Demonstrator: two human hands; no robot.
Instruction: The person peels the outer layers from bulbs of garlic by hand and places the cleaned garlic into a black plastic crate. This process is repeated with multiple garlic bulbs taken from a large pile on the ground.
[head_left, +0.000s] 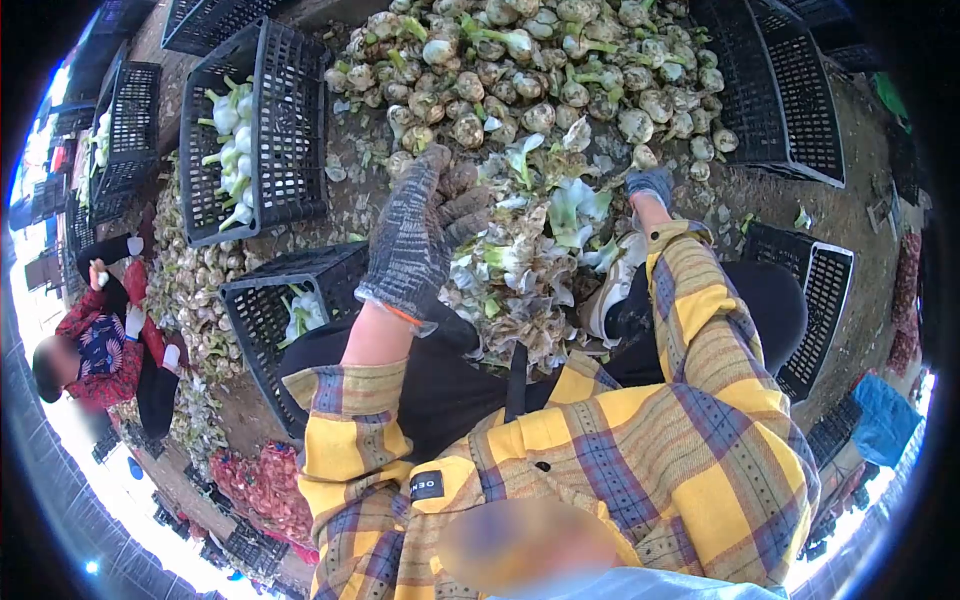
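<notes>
My left hand (425, 235), in a grey knit glove with dirty fingers, is raised over the ground in front of me. Its fingers are apart and nothing shows between them. Farther out to the right, my gloved right hand (650, 184) has its fingers curled at a brownish, unpeeled bulb (645, 157) by the edge of the pile. A large heap of bulbs (470, 90), dirty-skinned, some with short green stems, lies ahead of both hands. Between my legs is a mound of loose peeled skins and leaves (530, 270).
A black crate (290, 120) at left holds white peeled bulbs with green stems (235, 150). Another crate (260, 310) stands by my left knee. More crates (770, 90) (825, 310) are at right. A person (105, 350) sits at far left, near red net sacks (265, 490).
</notes>
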